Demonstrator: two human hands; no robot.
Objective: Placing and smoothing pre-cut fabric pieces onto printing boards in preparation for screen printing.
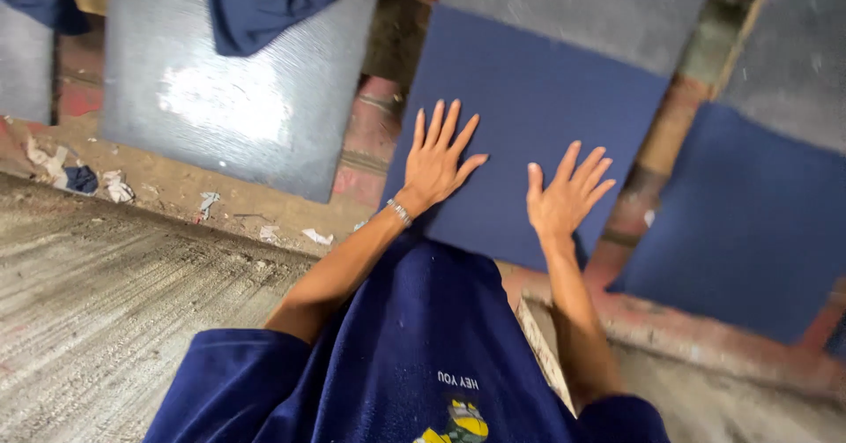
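A dark blue square carpet tile (538, 99) lies tilted on the floor in the middle of the head view. My left hand (438, 158) rests flat on its lower left part, fingers spread, with a bracelet at the wrist. Close to the tile's lower right edge, my right hand (564, 194) presses palm down, fingers apart. Neither hand holds anything. My dark blue shirt fills the bottom centre.
A second blue tile (749, 223) lies to the right. Grey tiles, backing side up, lie at the left (229, 99), top centre (590, 2) and top right. A blue cloth (264, 2) drapes over the left one. Combed grey adhesive (106, 302) covers the lower left floor, with paper scraps nearby.
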